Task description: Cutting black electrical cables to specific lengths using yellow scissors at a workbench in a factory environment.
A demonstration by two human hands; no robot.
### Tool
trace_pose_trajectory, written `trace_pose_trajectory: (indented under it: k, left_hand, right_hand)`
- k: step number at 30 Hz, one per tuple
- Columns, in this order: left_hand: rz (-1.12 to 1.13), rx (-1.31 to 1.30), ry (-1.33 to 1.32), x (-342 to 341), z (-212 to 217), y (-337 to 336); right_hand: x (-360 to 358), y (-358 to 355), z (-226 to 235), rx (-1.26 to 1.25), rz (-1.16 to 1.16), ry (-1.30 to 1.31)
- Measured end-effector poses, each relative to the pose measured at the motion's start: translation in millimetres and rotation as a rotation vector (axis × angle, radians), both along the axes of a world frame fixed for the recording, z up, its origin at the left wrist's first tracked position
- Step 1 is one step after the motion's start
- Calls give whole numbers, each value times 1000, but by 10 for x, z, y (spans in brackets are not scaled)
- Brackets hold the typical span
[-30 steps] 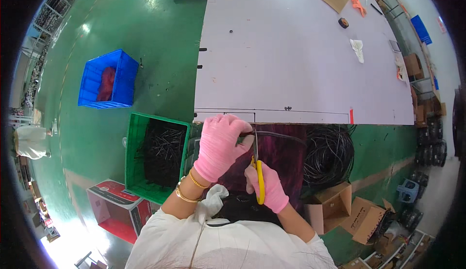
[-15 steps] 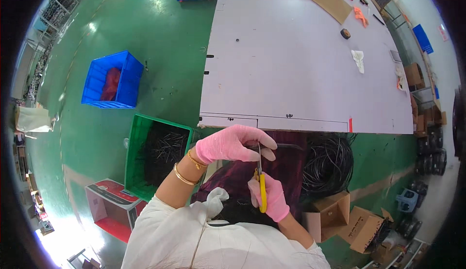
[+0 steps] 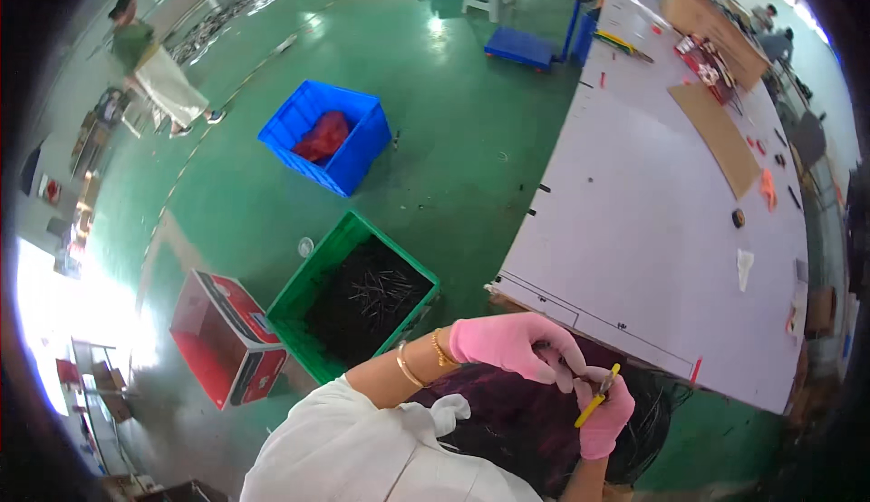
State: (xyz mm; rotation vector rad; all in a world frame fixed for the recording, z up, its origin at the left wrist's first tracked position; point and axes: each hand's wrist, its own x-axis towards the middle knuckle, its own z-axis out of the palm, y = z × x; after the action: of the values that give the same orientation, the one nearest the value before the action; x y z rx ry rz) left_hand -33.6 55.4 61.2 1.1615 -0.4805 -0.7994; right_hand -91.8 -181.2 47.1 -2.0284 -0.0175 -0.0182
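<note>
My left hand, in a pink glove, is closed with its fingertips pinched together. Something dark, seemingly a piece of black cable, shows between its fingers, mostly hidden. Close beside it, my pink-gloved right hand grips yellow-handled scissors, tilted up to the right. The fingertips of both hands nearly meet in front of the table's near edge. Dark purple cloth lies beneath them on my lap. Left of my hands stands a green bin with many short black cable pieces in it.
The white table holds a cardboard strip, a tape roll and an orange glove. A blue crate and a red-grey carton stand on the green floor. Black cable coils lie at right. A person is far left.
My view has turned to the left, bringing the bins further in. The scissors have come away from the cable's length, and my right hand's fingers are now up against my left hand's fingertips.
</note>
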Motion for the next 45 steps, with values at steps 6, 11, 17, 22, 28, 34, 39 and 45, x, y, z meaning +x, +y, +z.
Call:
trace_pose_trajectory:
  k: [6,11,17,22,28,34,39,45]
  left_hand:
    - [454,574,-181,-348,-41,841]
    - [756,1235,-822,-409,-327,979]
    - [876,942,-1207,-273,-428,67]
    - [837,1000,-1325,-36,-601,-113]
    - [755,979,-1336,81,-792,-147]
    - [772,990,-1265,110,-886,-126]
    - [735,912,-1175,146,-878,-128]
    - [754,823,-1127,175,-824,-122]
  right_hand:
    - [227,-94,-36,-40,-20,47]
    - [502,114,14,-228,34,-99]
    - [807,283,-100,-369,197,-75]
    - [856,368,-218,-337,255,-92]
    - [903,390,-247,-349,251,-72]
    - [988,293,-269,-381,323,-39]
    - [1044,237,-284,-355,353,-9]
    - [1111,260,-195,-459,412,-26]
